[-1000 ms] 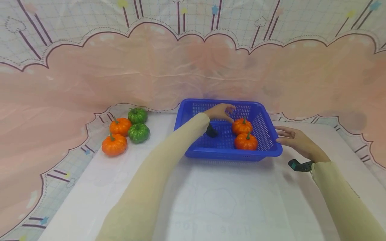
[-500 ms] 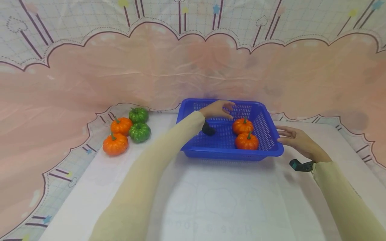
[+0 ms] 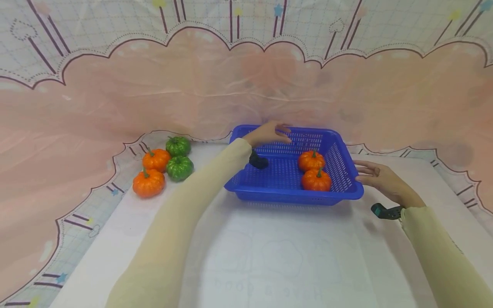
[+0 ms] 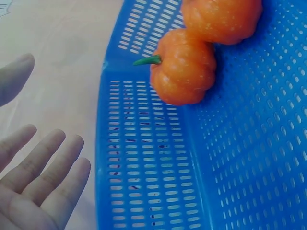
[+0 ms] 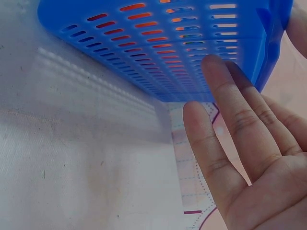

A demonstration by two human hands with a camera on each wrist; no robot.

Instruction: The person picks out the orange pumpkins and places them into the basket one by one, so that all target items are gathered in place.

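Two small orange pumpkins, the rear one (image 3: 311, 161) and the front one (image 3: 316, 180), sit side by side at the right end of a blue plastic basket (image 3: 292, 196). My left hand (image 3: 266, 132) hovers over the basket's back left part, fingers spread and holding nothing; in the left wrist view its fingers (image 4: 53, 167) are apart from the basket wall. At the basket's right end is my right hand (image 3: 381, 182), fingers extended along the outer wall and thumb by the rim. In the right wrist view the fingertips (image 5: 216, 67) lie at the slotted wall; firm contact cannot be told.
Left of the basket stand two orange pumpkins (image 3: 148, 183) and two green ones (image 3: 179, 167), grouped on the white tabletop (image 3: 269, 256). A patterned pink cloth (image 3: 215, 94) hangs behind the table. Each wrist wears a dark camera (image 3: 386, 211).
My left hand has moved left and up, away from the two pumpkins in the basket, its fingers staying spread. The right hand stays by the basket's right rim.
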